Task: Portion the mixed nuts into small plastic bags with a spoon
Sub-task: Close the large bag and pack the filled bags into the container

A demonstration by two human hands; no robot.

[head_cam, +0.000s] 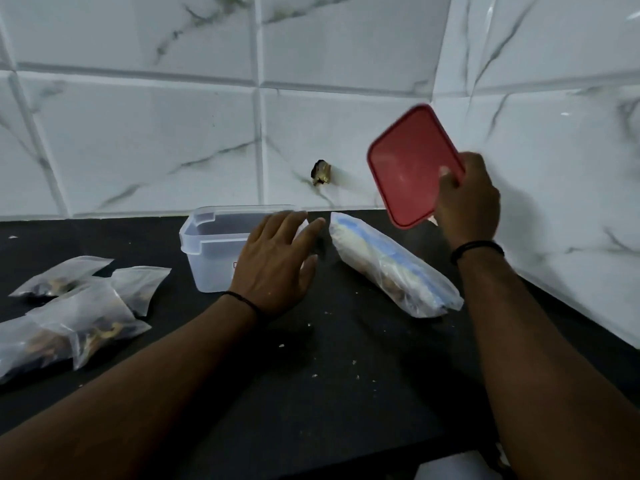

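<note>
A clear plastic container (207, 251) stands open at the back of the black counter (329, 393). My left hand (277, 261) hovers in front of its right side, fingers spread, holding nothing. My right hand (467, 199) holds a red lid (408, 161) tilted up in the air, right of the container. A large clear bag (391, 265) with blue and pale contents lies between my two hands. Several small filled plastic bags (79, 306) with nuts lie at the left. No spoon is visible.
White marble-look tiles (173, 133) form the back and right walls, meeting in a corner behind the lid. A small dark fixture (321, 173) sticks out of the back wall. Crumbs (353, 362) dot the counter. A pale object (457, 465) shows at the bottom edge.
</note>
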